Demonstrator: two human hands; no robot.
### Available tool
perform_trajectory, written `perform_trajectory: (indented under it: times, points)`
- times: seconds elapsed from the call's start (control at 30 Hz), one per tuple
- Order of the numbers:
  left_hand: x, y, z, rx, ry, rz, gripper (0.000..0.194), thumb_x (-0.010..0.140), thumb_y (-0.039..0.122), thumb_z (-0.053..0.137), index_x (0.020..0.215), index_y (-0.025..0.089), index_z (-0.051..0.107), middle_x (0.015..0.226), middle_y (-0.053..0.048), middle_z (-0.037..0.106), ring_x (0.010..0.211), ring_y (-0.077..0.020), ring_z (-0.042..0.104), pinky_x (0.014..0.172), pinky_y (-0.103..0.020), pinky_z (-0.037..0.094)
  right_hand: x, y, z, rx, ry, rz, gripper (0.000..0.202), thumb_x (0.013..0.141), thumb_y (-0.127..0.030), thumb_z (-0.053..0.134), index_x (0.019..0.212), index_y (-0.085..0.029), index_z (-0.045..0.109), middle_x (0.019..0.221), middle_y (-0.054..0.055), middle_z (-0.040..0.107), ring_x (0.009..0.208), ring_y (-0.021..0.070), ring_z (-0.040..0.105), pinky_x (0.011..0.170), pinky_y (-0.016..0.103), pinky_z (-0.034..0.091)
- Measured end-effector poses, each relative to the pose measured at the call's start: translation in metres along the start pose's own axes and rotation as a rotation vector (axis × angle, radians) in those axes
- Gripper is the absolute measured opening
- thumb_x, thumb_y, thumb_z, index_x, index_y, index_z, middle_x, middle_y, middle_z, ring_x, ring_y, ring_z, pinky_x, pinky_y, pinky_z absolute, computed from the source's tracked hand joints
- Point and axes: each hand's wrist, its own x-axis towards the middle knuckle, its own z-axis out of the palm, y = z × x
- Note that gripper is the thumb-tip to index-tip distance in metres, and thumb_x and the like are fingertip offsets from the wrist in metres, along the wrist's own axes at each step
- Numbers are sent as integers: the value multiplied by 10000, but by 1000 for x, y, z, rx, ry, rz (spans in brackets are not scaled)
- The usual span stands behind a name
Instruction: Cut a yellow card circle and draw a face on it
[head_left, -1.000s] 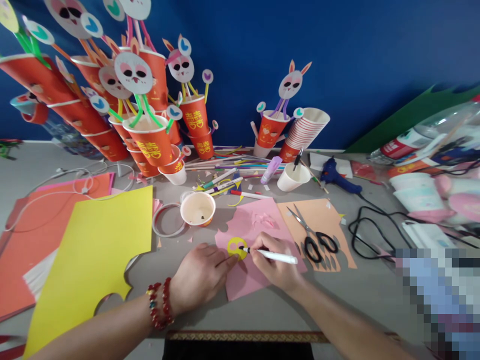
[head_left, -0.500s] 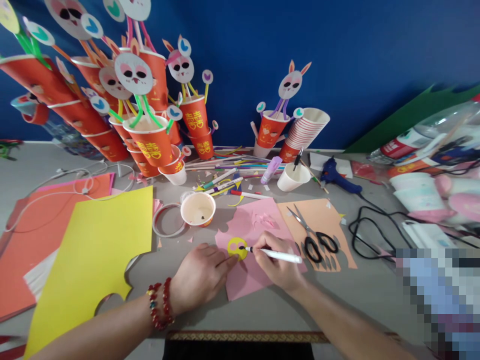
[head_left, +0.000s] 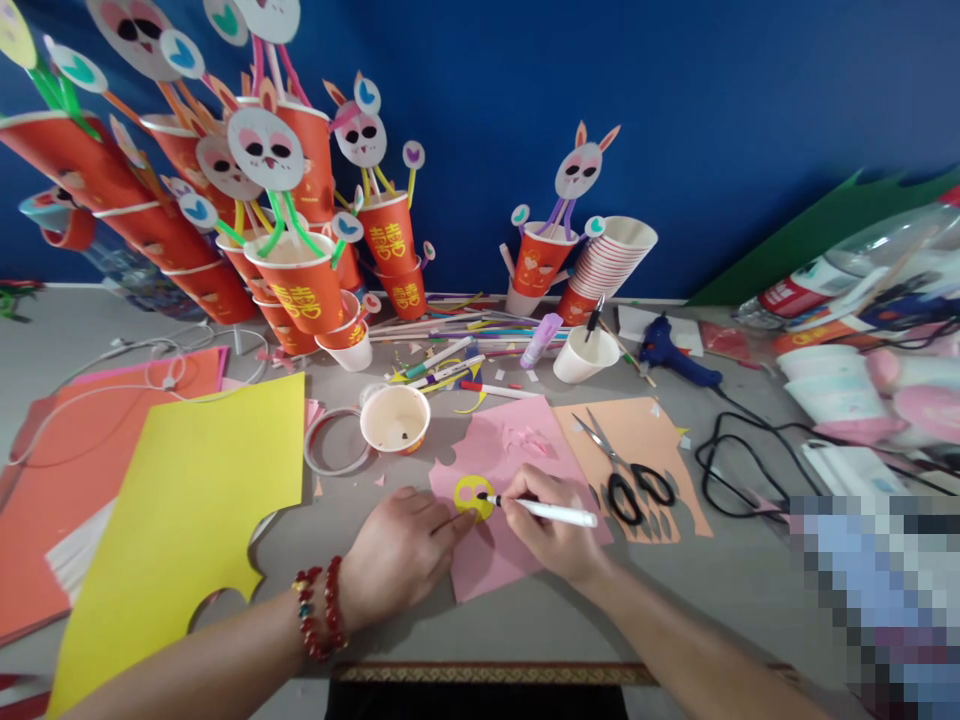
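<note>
A small yellow paper circle point(head_left: 466, 510) with two pink round patches lies on a pink sheet point(head_left: 491, 570). My left hand point(head_left: 401, 555) rests beside it with fingers curled together, its fingertips pinning the circle's lower edge. My right hand point(head_left: 555, 530) is closed around a white marker point(head_left: 562, 513). The marker's black tip touches the right-hand pink patch, where a dark mark shows. Right of the pink sheet, black-handled scissors point(head_left: 622, 480) lie on a peach sheet point(head_left: 667, 430). Above my left hand stands a paper cup point(head_left: 396, 420) with a small dark speck inside.
A cut yellow sheet point(head_left: 202, 480) and orange sheets point(head_left: 37, 480) cover the left side. Red cups point(head_left: 300, 290) with paper rabbit heads stand at the back. Several markers point(head_left: 450, 375), a white cup point(head_left: 585, 357), a blue glue gun point(head_left: 675, 357) and black cable point(head_left: 739, 470) lie around.
The white marker has tilted and shifted very slightly within the same patch. My left hand stays in place, and nothing else has visibly moved.
</note>
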Motion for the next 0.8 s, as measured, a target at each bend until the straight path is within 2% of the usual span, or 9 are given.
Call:
perform_trajectory:
  times: [0.13,0.33,0.53,0.8]
  points:
    - [1,0,0,-8,1,-4,288,969,163,443,1205,158,607,831,-45,695,700,-220,619,603,-370,406,0,-1,1,-21,-12,-2,158,868,-196,513,714,-230,496,573,-43,547,489,111,498,491,220,364]
    - [0,0,2,-1,21,-6,292,965,152,451,1212,160,606,837,-41,696,694,-219,609,612,-369,402,1,0,0,27,38,-16,180,862,-165,496,694,-230,487,568,-39,537,495,115,499,489,222,367]
    - [-1,1,2,11,-18,-16,258,970,178,469,1183,168,614,819,-34,687,686,-221,604,611,-369,392,0,1,1,24,10,-3,166,854,-158,502,705,-230,492,583,-36,547,502,115,497,501,224,373]
    - [0,1,1,-19,20,-5,272,979,160,437,1185,156,614,857,-43,706,703,-221,616,624,-367,392,0,3,1,31,14,-3,170,853,-150,505,701,-225,494,581,-33,567,507,117,498,497,226,367]
